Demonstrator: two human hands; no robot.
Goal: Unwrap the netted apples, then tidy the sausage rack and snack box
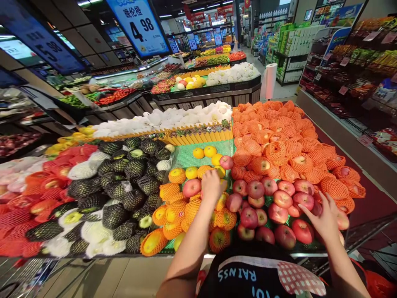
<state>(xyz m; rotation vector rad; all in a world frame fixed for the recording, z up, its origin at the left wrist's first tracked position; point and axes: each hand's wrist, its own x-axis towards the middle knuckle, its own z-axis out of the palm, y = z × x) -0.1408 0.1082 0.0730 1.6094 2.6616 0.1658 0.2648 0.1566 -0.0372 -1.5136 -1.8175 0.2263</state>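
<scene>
My left hand (211, 184) reaches over the oranges (190, 211) with its back toward me and its fingers curled down. A sliver of red shows at its left edge, but its grasp is mostly hidden. Close by on its left lies a red apple (191, 187) among the oranges; another apple (226, 162) rests just beyond the hand. My right hand (324, 215) is over the right side of the bare apple pile (282, 198), thumb and fingers spread. One apple (316, 208) sits between them, and the thumb appears to touch a neighbouring apple (303, 201).
Orange-netted fruit (279, 136) is heaped behind the apples. Dark-netted green fruit (124, 182) lies left of the oranges. A small yellow fence (198, 135) separates white-wrapped fruit (161, 118) behind. Green matting (186, 155) shows between fruits. Snack shelves (350, 82) stand at right.
</scene>
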